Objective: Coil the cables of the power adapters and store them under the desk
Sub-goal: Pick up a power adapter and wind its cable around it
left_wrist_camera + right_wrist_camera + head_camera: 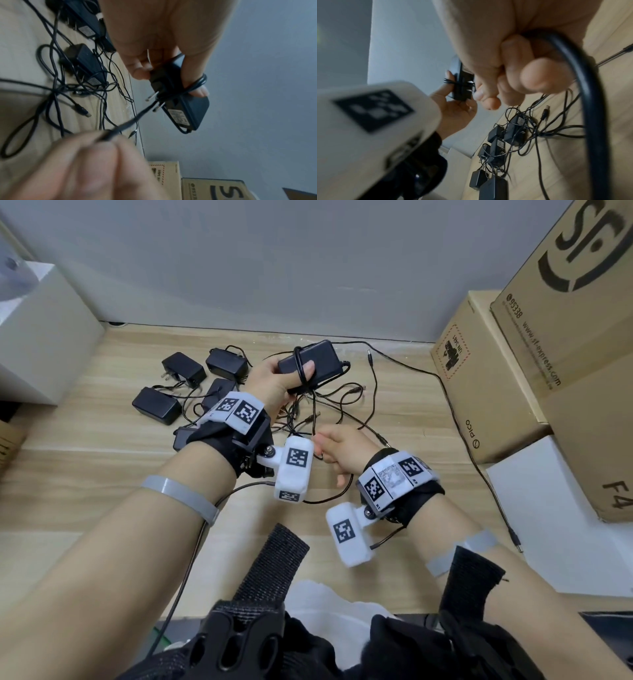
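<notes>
My left hand (274, 378) grips a black power adapter (310, 361) above the wooden desk (85, 467), thumb on top. A few turns of its thin black cable (300, 368) wrap round the adapter and over my thumb. In the left wrist view the adapter (187, 108) shows its two plug prongs, and the cable (137, 117) runs taut to my right hand (96, 155). My right hand (337, 451) pinches that cable nearer to me, fingers curled round it (573, 70). Several more black adapters (185, 371) lie at the left with tangled cables (342, 405).
Cardboard boxes (486, 378) stand at the right, a larger one (582, 337) stacked beside. A white box (37, 337) sits at the far left, a white surface (555, 525) at the near right. A long cable (479, 460) trails along the boxes. A grey wall is behind.
</notes>
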`<move>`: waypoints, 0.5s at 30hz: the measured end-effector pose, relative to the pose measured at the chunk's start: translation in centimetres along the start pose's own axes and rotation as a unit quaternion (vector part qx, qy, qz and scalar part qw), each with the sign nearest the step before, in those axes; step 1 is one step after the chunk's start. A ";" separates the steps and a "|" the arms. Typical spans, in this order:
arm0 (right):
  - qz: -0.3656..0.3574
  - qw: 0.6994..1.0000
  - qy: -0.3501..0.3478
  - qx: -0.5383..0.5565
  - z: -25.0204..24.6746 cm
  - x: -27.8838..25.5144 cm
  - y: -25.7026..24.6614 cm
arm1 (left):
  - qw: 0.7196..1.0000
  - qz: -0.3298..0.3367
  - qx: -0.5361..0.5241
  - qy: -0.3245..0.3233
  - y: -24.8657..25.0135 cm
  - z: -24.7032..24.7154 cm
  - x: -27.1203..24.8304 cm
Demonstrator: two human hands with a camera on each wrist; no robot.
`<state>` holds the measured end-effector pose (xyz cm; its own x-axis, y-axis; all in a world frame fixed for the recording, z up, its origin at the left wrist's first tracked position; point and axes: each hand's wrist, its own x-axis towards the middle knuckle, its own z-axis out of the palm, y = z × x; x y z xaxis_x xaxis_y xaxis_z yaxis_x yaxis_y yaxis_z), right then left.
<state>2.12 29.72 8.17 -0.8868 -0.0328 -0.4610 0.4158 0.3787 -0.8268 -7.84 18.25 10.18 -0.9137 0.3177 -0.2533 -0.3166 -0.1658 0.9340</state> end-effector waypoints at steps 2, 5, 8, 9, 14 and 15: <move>-0.017 0.999 0.004 -0.030 -0.2 -0.3 -0.3 | 0.999 0.005 0.053 0.011 -0.4 -0.7 0.4; -0.037 0.998 0.000 -0.054 -0.5 -0.7 -1.1 | 0.990 0.018 0.136 0.028 -0.8 -1.3 0.6; -0.078 0.992 0.001 -0.099 -1.0 -1.1 -2.6 | 0.969 0.062 0.240 0.020 -1.3 -1.2 0.4; -0.095 0.988 0.008 -0.124 -1.2 -1.1 -3.0 | 0.957 0.073 0.279 0.014 -1.6 -1.3 0.4; -0.115 0.978 0.053 -0.163 -3.0 -0.4 -3.6 | 0.901 0.077 0.426 -0.038 -2.4 -1.8 0.6; -0.115 0.977 0.068 -0.166 -3.4 -0.4 -3.6 | 0.893 0.064 0.440 -0.064 -2.3 -1.9 0.5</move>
<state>0.31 31.50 12.43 -0.9770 -0.0382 -0.2099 0.1341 0.6551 -0.7436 -8.06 17.04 7.47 -0.8733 0.4632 -0.1512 0.1643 0.5720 0.8037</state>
